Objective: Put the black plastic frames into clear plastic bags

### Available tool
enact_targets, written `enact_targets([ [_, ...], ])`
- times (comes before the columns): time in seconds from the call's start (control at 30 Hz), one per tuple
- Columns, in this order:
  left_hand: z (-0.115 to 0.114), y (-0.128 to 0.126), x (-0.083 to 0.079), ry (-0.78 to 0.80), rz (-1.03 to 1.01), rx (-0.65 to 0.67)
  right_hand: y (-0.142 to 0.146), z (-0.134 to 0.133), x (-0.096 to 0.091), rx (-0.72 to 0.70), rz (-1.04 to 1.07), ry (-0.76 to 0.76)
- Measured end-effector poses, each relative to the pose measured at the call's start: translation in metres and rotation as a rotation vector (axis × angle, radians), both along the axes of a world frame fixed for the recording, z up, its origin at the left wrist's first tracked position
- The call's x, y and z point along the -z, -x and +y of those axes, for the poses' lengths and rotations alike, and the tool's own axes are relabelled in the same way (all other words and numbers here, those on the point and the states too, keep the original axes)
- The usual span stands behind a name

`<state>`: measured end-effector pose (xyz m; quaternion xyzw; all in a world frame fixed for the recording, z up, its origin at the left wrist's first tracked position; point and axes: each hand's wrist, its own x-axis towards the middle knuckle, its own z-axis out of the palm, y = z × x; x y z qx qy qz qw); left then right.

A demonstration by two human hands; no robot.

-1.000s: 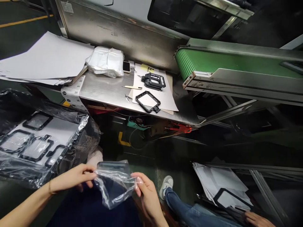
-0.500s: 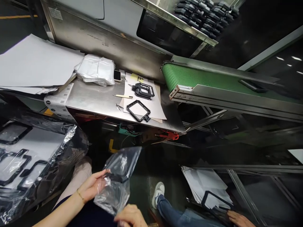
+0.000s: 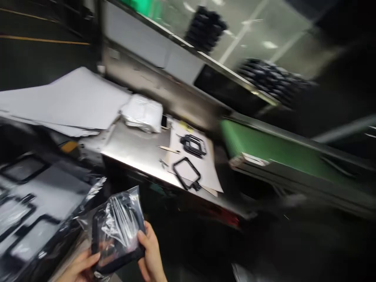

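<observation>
Both hands are gripping one black rectangular frame (image 3: pixel 116 239) wrapped in a crinkly clear plastic bag (image 3: pixel 122 219) at bottom centre: left hand (image 3: pixel 78 268) under its lower edge, right hand (image 3: pixel 151 254) clamping its right side. Beyond, two more black frames (image 3: pixel 189 162) are lying on a white sheet (image 3: pixel 205 172) on the steel table (image 3: pixel 138 150), with one green ribbed conveyor belt (image 3: pixel 264 147) running past it.

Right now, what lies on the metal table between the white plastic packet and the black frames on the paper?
In the head view, a thin pale stick lies between the white packet and the black frames.
</observation>
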<state>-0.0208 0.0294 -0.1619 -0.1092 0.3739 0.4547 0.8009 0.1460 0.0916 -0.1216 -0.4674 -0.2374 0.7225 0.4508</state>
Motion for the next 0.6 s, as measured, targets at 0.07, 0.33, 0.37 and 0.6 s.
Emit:
enact_targets([
  [0.07,0.006,0.022,-0.016,-0.046,-0.117,-0.112,0.017,0.019,-0.005,-0.187,0.012,0.018],
  [0.33,0.014,0.094,0.018,0.074,0.11,-0.61,0.159,0.128,0.045,-0.728,-0.141,-0.059],
  [0.37,0.011,0.102,0.028,0.124,0.157,-0.647,0.183,0.14,0.058,-0.754,-0.193,-0.093],
  [0.6,-0.01,0.146,0.069,0.394,0.295,-0.688,0.326,0.187,0.153,-0.997,-0.533,-0.281],
])
